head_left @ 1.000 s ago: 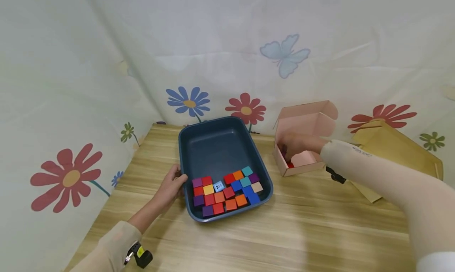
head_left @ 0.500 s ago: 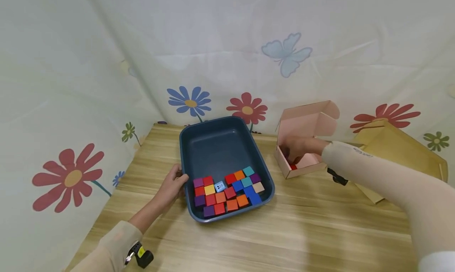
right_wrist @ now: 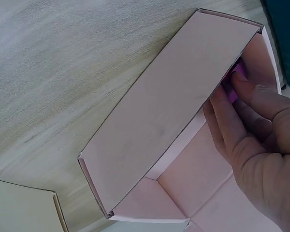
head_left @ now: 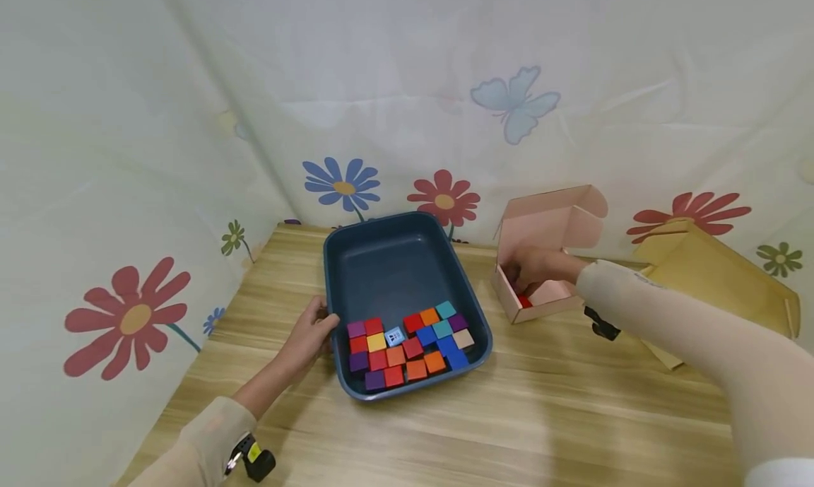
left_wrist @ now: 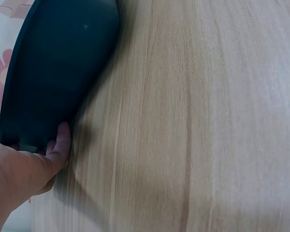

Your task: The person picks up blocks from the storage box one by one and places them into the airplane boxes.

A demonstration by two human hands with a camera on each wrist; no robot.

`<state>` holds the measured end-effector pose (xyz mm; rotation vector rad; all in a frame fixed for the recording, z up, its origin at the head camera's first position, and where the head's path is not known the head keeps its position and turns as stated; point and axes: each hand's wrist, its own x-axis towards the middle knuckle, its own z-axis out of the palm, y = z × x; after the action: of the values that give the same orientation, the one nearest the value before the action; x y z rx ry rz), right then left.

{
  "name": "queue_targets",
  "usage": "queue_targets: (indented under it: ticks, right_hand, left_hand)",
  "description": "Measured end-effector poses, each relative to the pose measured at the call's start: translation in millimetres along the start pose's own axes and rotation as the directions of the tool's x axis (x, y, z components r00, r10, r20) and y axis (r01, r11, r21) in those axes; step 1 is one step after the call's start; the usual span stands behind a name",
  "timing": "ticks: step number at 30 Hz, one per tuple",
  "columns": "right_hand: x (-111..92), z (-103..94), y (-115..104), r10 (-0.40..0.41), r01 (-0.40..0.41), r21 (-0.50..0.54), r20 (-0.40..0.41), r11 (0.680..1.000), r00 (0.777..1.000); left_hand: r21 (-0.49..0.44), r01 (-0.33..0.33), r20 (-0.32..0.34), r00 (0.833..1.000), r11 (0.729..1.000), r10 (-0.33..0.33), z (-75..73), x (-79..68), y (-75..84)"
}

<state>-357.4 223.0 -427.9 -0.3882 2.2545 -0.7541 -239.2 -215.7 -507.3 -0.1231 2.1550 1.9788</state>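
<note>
A dark blue tray (head_left: 394,268) lies on the wooden table, with several coloured cubes (head_left: 394,356) grouped at its near end. One pale blue cube (head_left: 395,336) bears a printed mark. My left hand (head_left: 307,337) grips the tray's left side, thumb at the rim. To the right stands a small pink cardboard box (head_left: 540,309), lid raised. Inside it, at the left end, is my right hand (head_left: 537,266). The right wrist view shows its thumb and fingers pinching a magenta cube (right_wrist: 232,93), partly hidden by fingers and the box wall. A red cube (head_left: 524,301) lies in the box just below that hand.
A yellow cardboard box (head_left: 725,282) with its lid up stands at the far right, partly behind the right arm. Behind the table hangs a white cloth (head_left: 394,105) printed with flowers and a butterfly. The pink box stands close to the tray's right side.
The head view has shifted slightly. My right hand stays inside the pink box with only small movements, and my left hand keeps its hold on the tray.
</note>
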Motion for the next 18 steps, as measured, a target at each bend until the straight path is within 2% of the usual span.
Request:
queue_targets:
  ticks: [12,18]
  right_hand:
    - [-5,5.0,-6,0.054,-0.053,-0.037,0.019,0.998,0.998]
    - [-10,7.6,-3,0.044,-0.041,-0.058,0.04,0.997,0.998]
  left_hand:
    - [-0.007,0.004,-0.003,1.0,1.0,-0.004,1.2,0.5,-1.1]
    - [-0.009,-0.002,-0.009,1.0,1.0,0.002,1.2,-0.1,-1.6]
